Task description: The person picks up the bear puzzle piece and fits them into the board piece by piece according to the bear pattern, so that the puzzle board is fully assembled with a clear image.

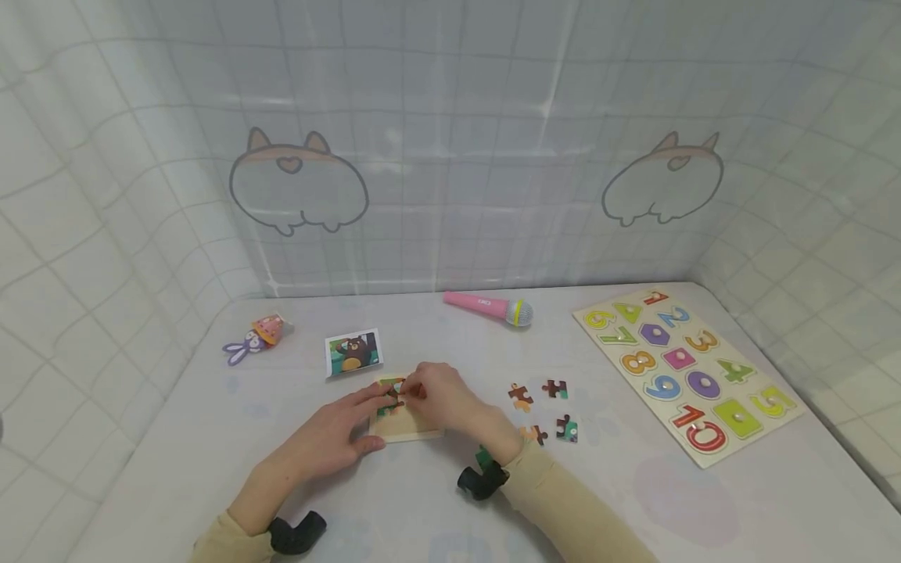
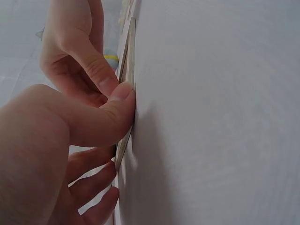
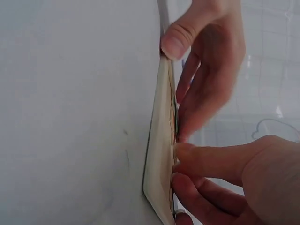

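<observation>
A small wooden jigsaw tray (image 1: 407,427) lies on the table, with some colourful pieces set in its far part. My left hand (image 1: 327,438) grips its left side, thumb at the near corner and fingers reaching over the far part; in the left wrist view that thumb (image 2: 123,105) presses the tray's edge. My right hand (image 1: 446,399) pinches a puzzle piece, mostly hidden by the fingers, down at the tray's surface. The right wrist view shows those fingertips (image 3: 185,152) touching the pieces along the tray (image 3: 158,159).
Several loose puzzle pieces (image 1: 521,397) lie right of the right hand, one green piece (image 1: 483,457) by its wrist. A bear picture card (image 1: 354,353) lies behind the tray. Farther out are a bunny toy (image 1: 255,338), a pink microphone (image 1: 489,307) and a number board (image 1: 686,375).
</observation>
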Tool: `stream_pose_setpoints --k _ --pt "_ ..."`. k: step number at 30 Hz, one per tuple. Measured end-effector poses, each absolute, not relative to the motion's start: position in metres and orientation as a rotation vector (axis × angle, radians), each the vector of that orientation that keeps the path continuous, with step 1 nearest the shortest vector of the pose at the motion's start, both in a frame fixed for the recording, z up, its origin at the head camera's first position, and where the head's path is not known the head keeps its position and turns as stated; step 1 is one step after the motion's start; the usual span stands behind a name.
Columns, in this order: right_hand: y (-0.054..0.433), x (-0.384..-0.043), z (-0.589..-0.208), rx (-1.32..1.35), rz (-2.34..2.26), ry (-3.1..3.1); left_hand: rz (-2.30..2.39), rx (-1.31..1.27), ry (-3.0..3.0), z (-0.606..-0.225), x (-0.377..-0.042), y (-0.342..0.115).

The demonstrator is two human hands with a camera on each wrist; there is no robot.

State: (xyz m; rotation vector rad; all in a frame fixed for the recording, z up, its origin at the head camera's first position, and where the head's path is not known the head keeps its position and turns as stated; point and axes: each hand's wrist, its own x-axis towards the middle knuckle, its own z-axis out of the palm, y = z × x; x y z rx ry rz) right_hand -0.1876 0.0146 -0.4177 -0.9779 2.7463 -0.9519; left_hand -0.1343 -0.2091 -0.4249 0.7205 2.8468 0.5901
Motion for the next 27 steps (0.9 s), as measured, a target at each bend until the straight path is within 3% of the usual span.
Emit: stream_pose_setpoints --k 12,27 --pt "0.0249 -0.1961 -0.4178 -0.761 -0.877 2.787 0.612 0.900 2.872 -0.4283 -0.1345 -0.2075" --pt "0.0253 -0.1966 -0.4182 -0.766 -0.833 2.800 0.644 0.891 2.805 -0.4266 -0.1347 -0.2107"
